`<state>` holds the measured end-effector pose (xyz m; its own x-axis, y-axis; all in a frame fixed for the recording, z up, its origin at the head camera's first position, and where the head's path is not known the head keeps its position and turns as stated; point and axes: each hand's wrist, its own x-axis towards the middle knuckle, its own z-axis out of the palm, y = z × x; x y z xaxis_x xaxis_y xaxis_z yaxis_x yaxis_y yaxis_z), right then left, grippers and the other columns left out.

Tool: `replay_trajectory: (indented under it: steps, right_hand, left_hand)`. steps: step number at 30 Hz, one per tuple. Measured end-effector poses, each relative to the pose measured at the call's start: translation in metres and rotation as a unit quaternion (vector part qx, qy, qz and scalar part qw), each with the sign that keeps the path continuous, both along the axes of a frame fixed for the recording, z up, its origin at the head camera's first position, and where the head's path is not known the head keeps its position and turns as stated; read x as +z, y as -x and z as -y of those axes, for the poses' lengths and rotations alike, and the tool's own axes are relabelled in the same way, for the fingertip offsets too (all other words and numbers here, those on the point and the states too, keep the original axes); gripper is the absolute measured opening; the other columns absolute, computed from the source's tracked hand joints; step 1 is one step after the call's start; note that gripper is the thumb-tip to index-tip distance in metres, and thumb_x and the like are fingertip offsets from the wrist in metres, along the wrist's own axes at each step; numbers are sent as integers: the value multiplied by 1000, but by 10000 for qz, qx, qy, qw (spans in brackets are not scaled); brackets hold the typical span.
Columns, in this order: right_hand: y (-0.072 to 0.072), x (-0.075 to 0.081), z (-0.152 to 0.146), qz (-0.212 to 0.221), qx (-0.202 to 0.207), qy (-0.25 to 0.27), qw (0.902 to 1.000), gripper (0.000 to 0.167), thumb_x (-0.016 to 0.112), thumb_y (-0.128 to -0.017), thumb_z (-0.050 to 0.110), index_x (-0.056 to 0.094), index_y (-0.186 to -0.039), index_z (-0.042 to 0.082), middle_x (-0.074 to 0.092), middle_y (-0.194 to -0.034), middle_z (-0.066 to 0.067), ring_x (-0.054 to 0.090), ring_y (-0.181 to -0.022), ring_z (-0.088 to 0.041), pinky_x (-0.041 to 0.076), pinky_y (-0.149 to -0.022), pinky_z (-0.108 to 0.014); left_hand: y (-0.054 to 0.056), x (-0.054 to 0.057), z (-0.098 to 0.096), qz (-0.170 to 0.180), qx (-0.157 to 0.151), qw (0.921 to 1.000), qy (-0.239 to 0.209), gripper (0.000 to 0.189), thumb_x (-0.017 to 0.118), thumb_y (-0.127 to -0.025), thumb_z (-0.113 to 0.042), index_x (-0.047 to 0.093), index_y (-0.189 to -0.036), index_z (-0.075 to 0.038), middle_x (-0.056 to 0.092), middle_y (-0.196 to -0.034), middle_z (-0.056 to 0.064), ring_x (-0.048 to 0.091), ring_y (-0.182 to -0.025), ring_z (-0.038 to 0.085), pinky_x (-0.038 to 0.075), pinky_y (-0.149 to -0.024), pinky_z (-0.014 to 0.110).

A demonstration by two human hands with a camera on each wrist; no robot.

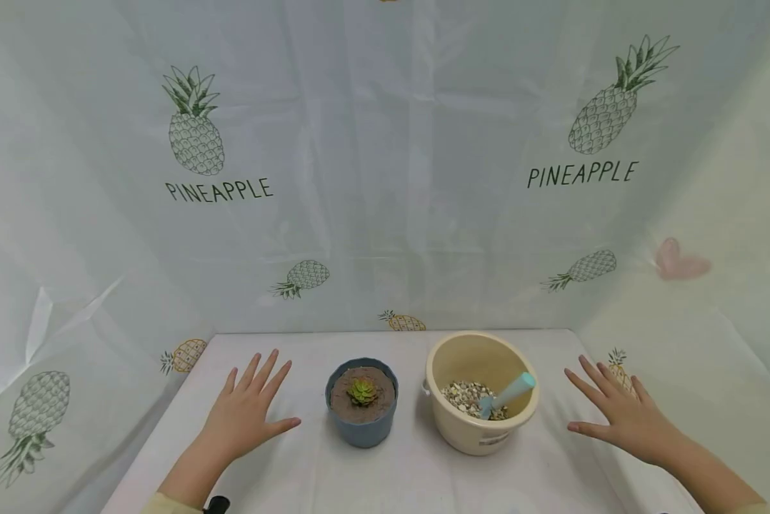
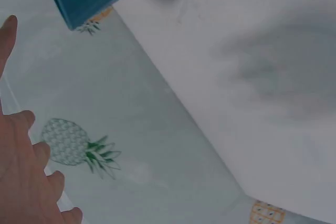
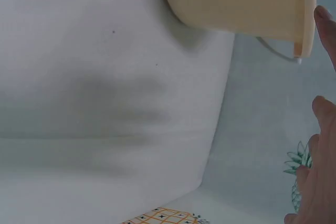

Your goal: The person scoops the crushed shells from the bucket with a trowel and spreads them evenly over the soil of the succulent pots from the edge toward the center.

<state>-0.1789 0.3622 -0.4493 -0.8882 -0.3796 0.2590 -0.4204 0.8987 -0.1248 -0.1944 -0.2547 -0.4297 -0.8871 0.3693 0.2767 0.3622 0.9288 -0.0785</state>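
Between the two hands stands a blue pot (image 1: pixel 362 428) filled with brown soil, and a small green succulent (image 1: pixel 362 391) grows at its middle. To its right is a cream bucket (image 1: pixel 481 435) holding mixed pebbles (image 1: pixel 465 397). A light-blue-handled tool (image 1: pixel 513 390) leans in the bucket, its lower end partly in the pebbles. My left hand (image 1: pixel 246 410) is held with fingers spread, left of the pot and apart from it. On the other side, my right hand (image 1: pixel 623 414) spreads its fingers to the right of the bucket, touching nothing. Both hands cast shadows on the table.
A white-covered table (image 1: pixel 411 478) lies under the pot and bucket. Behind it and at both sides hangs a pale curtain (image 1: pixel 372 178) printed with pineapples. A thin wire handle hangs at the bucket's rim in the right wrist view.
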Motion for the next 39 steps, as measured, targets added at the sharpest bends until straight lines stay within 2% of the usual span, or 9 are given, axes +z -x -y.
replay_trajectory:
  steps: [6, 14, 18, 21, 25, 28, 32, 35, 39]
  right_hand:
    - [10, 16, 6, 130, 175, 135, 9997, 90, 67, -88, 49, 14, -158, 28, -6, -163, 2, -18, -144, -9, -22, -107, -56]
    - [23, 40, 22, 431, 269, 221, 9985, 90, 65, -89, 52, 13, -158, 29, 2, -163, -8, -8, -148, -25, -17, -109, -59]
    - [29, 52, 37, 664, 308, 314, 9968, 90, 65, -87, 55, 14, -158, 30, 7, -162, -12, 4, -146, -39, -9, -109, -64]
    - [35, 56, 49, 732, 341, 286, 9963, 91, 66, -85, 58, 20, -157, 29, 15, -161, -15, 12, -144, -43, 1, -109, -68]
    - [43, 59, 62, 658, 481, 81, 9966, 91, 66, -81, 65, 33, -153, 20, 26, -157, -18, 21, -141, -44, 11, -106, -70]
    - [47, 60, 70, 619, 577, -34, 9964, 92, 66, -79, 68, 42, -148, 13, 32, -153, -19, 28, -138, -44, 13, -104, -71]
    - [51, 60, 77, 631, 622, -127, 9960, 89, 72, -77, 63, 47, -144, 10, 41, -147, -19, 38, -132, -42, 19, -103, -70]
    - [54, 59, 83, 651, 565, -275, 9959, 84, 79, -74, 54, 52, -140, 9, 52, -137, -17, 45, -126, -41, 20, -101, -71]
    - [61, 55, 89, 656, 451, -595, 9950, 77, 85, -68, 49, 61, -131, 11, 63, -119, -9, 53, -114, -38, 22, -97, -72]
  left_hand:
    - [6, 12, -19, -56, -218, 9997, 116, 99, 55, -78, -79, 37, -152, -16, 24, -159, 14, 20, -143, 39, 22, -106, 67]
    - [20, 26, -64, 268, -612, 9977, 102, 99, 61, -80, -72, 27, -156, -18, 14, -161, 12, 12, -146, 38, 19, -109, 64]
    - [20, 31, -86, 424, -757, 9962, 66, 98, 60, -81, -72, 26, -156, -20, 15, -161, 11, 12, -146, 36, 19, -110, 63]
    - [20, 32, -105, 533, -900, 9945, -53, 97, 59, -81, -73, 26, -156, -21, 15, -161, 10, 12, -146, 35, 20, -110, 62]
    - [22, 32, -129, 764, -1081, 9910, -208, 99, 56, -80, -77, 22, -157, -24, 11, -162, 8, 10, -147, 34, 20, -110, 61]
    - [24, 30, -145, 951, -1129, 9887, -249, 101, 55, -79, -78, 18, -158, -26, 8, -163, 6, 8, -147, 33, 20, -111, 61]
    - [27, 26, -164, 1159, -1179, 9857, -328, 103, 54, -78, -80, 16, -158, -25, 8, -163, 6, 8, -147, 33, 21, -111, 60]
    - [29, 20, -181, 1233, -1015, 9857, -538, 106, 51, -77, -83, 15, -158, -25, 11, -162, 5, 12, -146, 34, 23, -110, 59]
    - [29, 10, -202, 1244, -657, 9829, -1186, 110, 58, -75, -81, 17, -158, -22, 22, -160, 6, 20, -144, 37, 28, -108, 58]
